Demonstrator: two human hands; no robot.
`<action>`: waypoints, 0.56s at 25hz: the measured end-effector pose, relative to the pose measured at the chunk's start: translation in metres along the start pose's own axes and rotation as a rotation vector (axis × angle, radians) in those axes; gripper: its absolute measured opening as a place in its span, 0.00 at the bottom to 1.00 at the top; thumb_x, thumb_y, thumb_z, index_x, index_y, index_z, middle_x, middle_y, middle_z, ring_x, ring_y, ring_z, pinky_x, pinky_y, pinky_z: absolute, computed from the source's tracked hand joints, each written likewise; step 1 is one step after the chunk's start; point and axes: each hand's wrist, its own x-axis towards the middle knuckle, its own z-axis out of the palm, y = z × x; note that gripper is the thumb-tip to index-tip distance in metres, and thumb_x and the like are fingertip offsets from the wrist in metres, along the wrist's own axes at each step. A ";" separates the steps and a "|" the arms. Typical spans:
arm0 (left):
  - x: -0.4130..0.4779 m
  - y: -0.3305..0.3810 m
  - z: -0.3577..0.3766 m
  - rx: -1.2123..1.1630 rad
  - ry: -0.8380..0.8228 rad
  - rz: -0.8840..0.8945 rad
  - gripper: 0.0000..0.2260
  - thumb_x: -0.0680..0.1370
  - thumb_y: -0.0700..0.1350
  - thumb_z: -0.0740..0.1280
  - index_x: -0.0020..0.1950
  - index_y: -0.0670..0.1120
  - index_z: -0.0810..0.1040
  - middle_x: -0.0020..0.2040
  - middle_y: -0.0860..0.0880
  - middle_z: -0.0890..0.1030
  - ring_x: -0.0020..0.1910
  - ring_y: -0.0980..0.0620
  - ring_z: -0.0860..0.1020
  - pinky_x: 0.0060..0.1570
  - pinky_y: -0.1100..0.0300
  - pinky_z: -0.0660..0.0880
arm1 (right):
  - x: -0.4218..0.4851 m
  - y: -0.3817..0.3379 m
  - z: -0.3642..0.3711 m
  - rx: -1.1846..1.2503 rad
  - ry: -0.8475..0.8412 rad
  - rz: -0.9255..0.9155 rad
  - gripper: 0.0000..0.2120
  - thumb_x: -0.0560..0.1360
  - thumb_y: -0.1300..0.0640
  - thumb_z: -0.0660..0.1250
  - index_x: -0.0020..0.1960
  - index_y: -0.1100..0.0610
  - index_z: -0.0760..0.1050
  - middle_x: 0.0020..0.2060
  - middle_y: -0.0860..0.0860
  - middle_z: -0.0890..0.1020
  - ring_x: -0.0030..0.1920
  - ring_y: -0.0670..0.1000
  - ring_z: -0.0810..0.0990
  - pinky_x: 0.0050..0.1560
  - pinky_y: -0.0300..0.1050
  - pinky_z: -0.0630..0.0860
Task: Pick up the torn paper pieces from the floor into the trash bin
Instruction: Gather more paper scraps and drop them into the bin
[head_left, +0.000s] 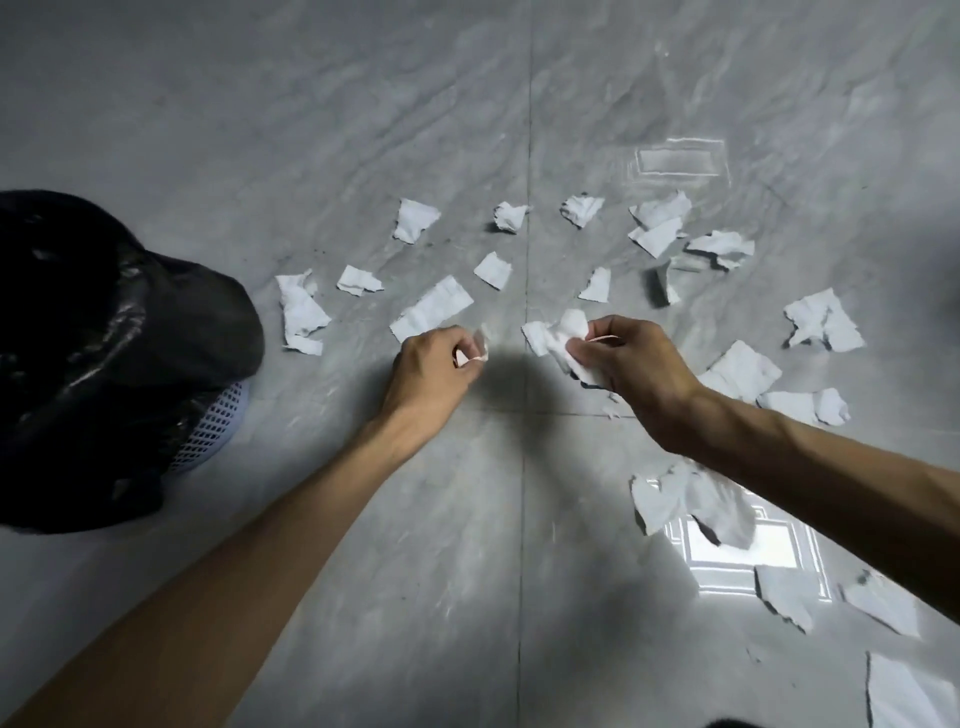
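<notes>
Two bare hands reach down over a grey tiled floor (467, 130). The right hand (631, 364) pinches a crumpled wad of white paper (558, 335) between thumb and fingers; the left hand (434, 371) is closed on a small scrap (480, 348). Many torn paper pieces (431, 309) lie scattered on the tiles beyond and to the right of the hands. A trash bin (215, 426) lined with a black bag (104, 338) stands at far left, well apart.

Both forearms are bare to the frame edge, apparently sleeveless; the hands (431, 366) carry no visible rings or watch.
</notes>
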 end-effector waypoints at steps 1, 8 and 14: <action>-0.006 0.002 -0.023 -0.057 0.061 -0.016 0.04 0.72 0.44 0.71 0.37 0.48 0.79 0.27 0.53 0.77 0.28 0.57 0.76 0.32 0.64 0.72 | 0.004 -0.010 0.015 0.047 -0.029 0.014 0.02 0.75 0.64 0.68 0.45 0.61 0.75 0.36 0.57 0.78 0.29 0.48 0.75 0.35 0.37 0.73; -0.047 -0.014 -0.209 -0.028 0.508 0.048 0.03 0.71 0.45 0.72 0.41 0.48 0.79 0.24 0.48 0.72 0.23 0.56 0.66 0.28 0.69 0.63 | 0.006 -0.114 0.161 0.043 -0.244 -0.338 0.05 0.73 0.68 0.67 0.45 0.59 0.76 0.30 0.50 0.76 0.25 0.42 0.73 0.27 0.33 0.71; -0.070 -0.087 -0.290 0.235 0.591 -0.244 0.05 0.73 0.38 0.69 0.43 0.47 0.81 0.30 0.49 0.78 0.30 0.54 0.76 0.37 0.74 0.71 | -0.004 -0.188 0.294 -0.083 -0.388 -0.655 0.09 0.70 0.66 0.67 0.45 0.53 0.78 0.35 0.48 0.78 0.36 0.46 0.75 0.41 0.45 0.74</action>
